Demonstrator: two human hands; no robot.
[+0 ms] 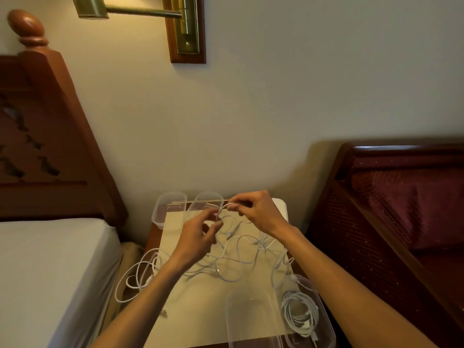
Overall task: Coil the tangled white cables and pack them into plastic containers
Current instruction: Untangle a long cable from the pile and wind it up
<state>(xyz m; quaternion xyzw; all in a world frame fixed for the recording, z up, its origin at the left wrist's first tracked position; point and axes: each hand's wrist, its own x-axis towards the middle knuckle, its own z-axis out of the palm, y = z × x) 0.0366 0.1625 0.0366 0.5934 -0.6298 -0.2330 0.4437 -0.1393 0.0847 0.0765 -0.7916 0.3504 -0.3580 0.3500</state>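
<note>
Arms: both are extended forward over the bench.
Left hand: fingers curled, a white cable loop is pinched.
Right hand: the same loop is pinched.
Tangled cables: spread across the bench.
Coiled cable: held in a clear container, front right.

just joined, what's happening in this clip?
A person is sorting white cables on a small bedside table. Both hands are raised over it: the right hand pinches one cable and the left hand grips it a little further along, bending it into a loop. A tangle of loose cables lies below, some spilling off the left edge. One coiled cable already sits in the container at lower right. Three other clear containers, two at the back and one in front, look empty.
</note>
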